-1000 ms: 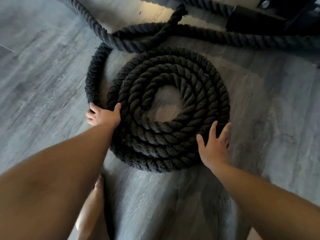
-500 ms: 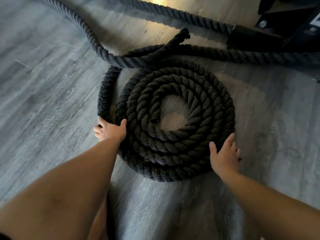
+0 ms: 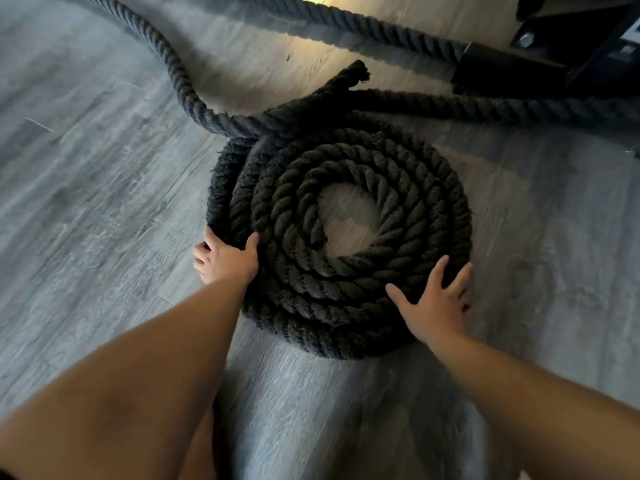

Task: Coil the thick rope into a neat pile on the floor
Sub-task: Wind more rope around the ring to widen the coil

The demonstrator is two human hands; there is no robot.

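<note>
A thick black twisted rope [image 3: 349, 292] lies on the grey wood floor as a flat spiral of several rings with a bare gap at its centre. My left hand [image 3: 227, 259] grips the outermost turn at the coil's lower left edge, thumb over the top and fingers curled down its outer side. My right hand [image 3: 438, 299] rests flat on the lower right rings with fingers spread. A frayed rope end [image 3: 358, 72] pokes up behind the coil. Loose rope runs off to the upper left [image 3: 180, 81] and to the right [image 3: 502, 107].
A black metal equipment base [image 3: 512, 72] with a bolt stands at the upper right, and another rope length [image 3: 363, 29] leads to it. My bare leg [image 3: 197, 441] shows at the bottom, below the left arm. Grey floor planks [image 3: 86, 202] spread to the left and right of the coil.
The outer loop on the left has closed in against the coil. My right hand has moved further onto the rings with fingers spread. The view has drawn back slightly.
</note>
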